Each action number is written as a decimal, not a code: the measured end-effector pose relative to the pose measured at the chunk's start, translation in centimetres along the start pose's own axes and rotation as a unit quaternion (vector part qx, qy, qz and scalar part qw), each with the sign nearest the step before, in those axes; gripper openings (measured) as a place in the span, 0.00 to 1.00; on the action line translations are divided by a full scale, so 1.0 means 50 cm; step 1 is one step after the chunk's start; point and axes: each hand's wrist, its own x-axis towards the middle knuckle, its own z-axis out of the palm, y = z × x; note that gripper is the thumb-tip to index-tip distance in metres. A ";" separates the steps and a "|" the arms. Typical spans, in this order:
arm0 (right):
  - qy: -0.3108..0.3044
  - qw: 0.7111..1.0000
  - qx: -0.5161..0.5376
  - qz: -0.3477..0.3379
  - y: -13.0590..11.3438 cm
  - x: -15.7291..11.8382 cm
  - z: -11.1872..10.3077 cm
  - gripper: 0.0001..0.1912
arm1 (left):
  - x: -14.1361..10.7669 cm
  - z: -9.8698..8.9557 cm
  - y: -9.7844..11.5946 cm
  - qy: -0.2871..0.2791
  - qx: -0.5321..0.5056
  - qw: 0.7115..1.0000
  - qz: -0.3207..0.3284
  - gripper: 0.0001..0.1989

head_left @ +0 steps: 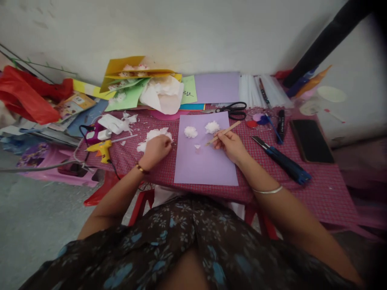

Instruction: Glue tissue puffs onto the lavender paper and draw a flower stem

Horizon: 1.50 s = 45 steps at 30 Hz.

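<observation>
A sheet of purple paper lies in front of me. Two fluffy white tissue puffs, a left one and a right one, sit on its upper half, with a small white scrap below them. My right hand grips a thin wooden stick, its lower tip close to the paper. Beside the sheet's left edge, my left hand rests at a heap of white tissue pieces. Its fingers are curled together, and whatever they hold is too small to make out.
A yellow glue gun with a cable lies left. On the right are a blue utility knife, a phone and a black marker. Black-handled scissors lie behind the sheet, near coloured papers along the wall.
</observation>
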 end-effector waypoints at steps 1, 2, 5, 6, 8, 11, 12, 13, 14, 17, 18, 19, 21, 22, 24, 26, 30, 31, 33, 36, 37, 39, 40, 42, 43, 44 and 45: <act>-0.001 1.000 0.002 0.000 0.000 0.000 0.000 0.16 | 0.005 -0.010 0.000 0.002 -0.042 0.999 -0.014 0.05; -0.003 1.000 0.004 0.001 0.000 0.000 0.000 0.16 | 0.009 -0.018 0.002 0.001 -0.086 0.996 -0.029 0.05; -0.010 1.000 0.010 0.005 -0.001 -0.001 0.000 0.16 | 0.011 -0.028 0.010 -0.031 -0.210 0.974 -0.075 0.08; -0.011 1.000 0.011 0.005 -0.002 -0.001 0.000 0.16 | 0.009 -0.025 0.013 -0.048 -0.244 0.964 -0.088 0.09; -0.012 1.000 0.014 0.005 -0.001 -0.001 -0.001 0.15 | 0.006 -0.012 0.021 -0.079 -0.301 0.944 -0.107 0.10; -0.019 1.000 0.024 0.002 -0.001 0.000 -0.001 0.14 | 0.008 0.009 0.035 -0.108 -0.365 0.917 -0.123 0.12; -0.021 0.999 0.027 0.003 -0.002 0.000 -0.001 0.13 | 0.011 0.014 0.039 -0.113 -0.381 0.909 -0.127 0.13; -0.022 0.999 0.029 0.005 -0.002 0.001 -0.002 0.13 | 0.015 0.019 0.044 -0.118 -0.393 0.902 -0.132 0.14; -0.023 0.999 0.029 0.010 -0.003 0.001 -0.002 0.13 | 0.019 0.023 0.047 -0.123 -0.404 0.896 -0.138 0.15; -0.026 0.999 0.028 0.018 -0.005 0.002 -0.005 0.13 | 0.031 0.034 0.051 -0.135 -0.421 0.883 -0.158 0.15; -0.026 0.999 0.027 0.018 -0.005 0.002 -0.006 0.13 | 0.033 0.036 0.050 -0.135 -0.423 0.881 -0.164 0.14; -0.027 0.999 0.027 0.018 -0.006 0.002 -0.006 0.13 | 0.036 0.038 0.049 -0.134 -0.425 0.879 -0.169 0.14; -0.030 0.999 0.025 0.018 -0.006 0.002 -0.007 0.13 | 0.039 0.040 0.046 -0.128 -0.423 0.880 -0.175 0.12; -0.032 0.999 0.023 0.019 -0.006 0.002 -0.007 0.13 | 0.041 0.039 0.047 -0.124 -0.421 0.881 -0.176 0.11; -0.033 0.999 0.024 0.019 -0.006 0.002 -0.007 0.12 | 0.043 0.037 0.052 -0.117 -0.418 0.883 -0.176 0.10; -0.032 0.999 0.028 0.018 -0.006 0.002 -0.007 0.11 | 0.046 0.035 0.063 -0.105 -0.401 0.897 -0.156 0.09; -0.010 0.999 0.033 0.015 -0.007 0.003 -0.009 0.11 | 0.047 0.046 0.088 -0.051 -0.160 0.982 0.088 0.04; -0.002 0.999 0.032 0.012 -0.008 0.003 -0.010 0.11 | 0.048 0.053 0.090 -0.048 -0.072 0.981 0.173 0.03; 0.011 1.000 0.027 0.001 -0.008 0.004 -0.012 0.11 | 0.049 0.069 0.088 -0.063 0.059 0.951 0.298 0.05; 0.017 1.000 0.010 -0.017 -0.007 0.004 -0.013 0.11 | 0.055 0.092 0.073 -0.079 0.148 0.910 0.379 0.08; 0.016 1.000 0.004 -0.022 -0.006 0.004 -0.012 0.12 | 0.057 0.098 0.068 -0.074 0.157 0.903 0.394 0.08; 0.013 0.999 -0.006 -0.035 -0.004 0.005 -0.010 0.14 | 0.061 0.104 0.061 -0.051 0.157 0.890 0.425 0.08; 0.015 0.999 -0.008 -0.045 -0.003 0.005 -0.009 0.14 | 0.063 0.106 0.060 -0.042 0.151 0.884 0.439 0.07; 0.029 0.997 -0.002 -0.073 -0.002 0.006 -0.006 0.15 | 0.064 0.106 0.061 -0.038 0.141 0.876 0.460 0.06; 0.042 0.995 0.003 -0.088 -0.002 0.006 -0.005 0.15 | 0.063 0.105 0.063 -0.044 0.137 0.873 0.466 0.06; 0.052 0.994 0.009 -0.100 -0.002 0.006 -0.004 0.15 | 0.061 0.105 0.066 -0.053 0.133 0.872 0.469 0.06; 0.059 0.992 0.012 -0.108 -0.003 0.005 -0.003 0.15 | 0.058 0.104 0.069 -0.064 0.131 0.871 0.469 0.07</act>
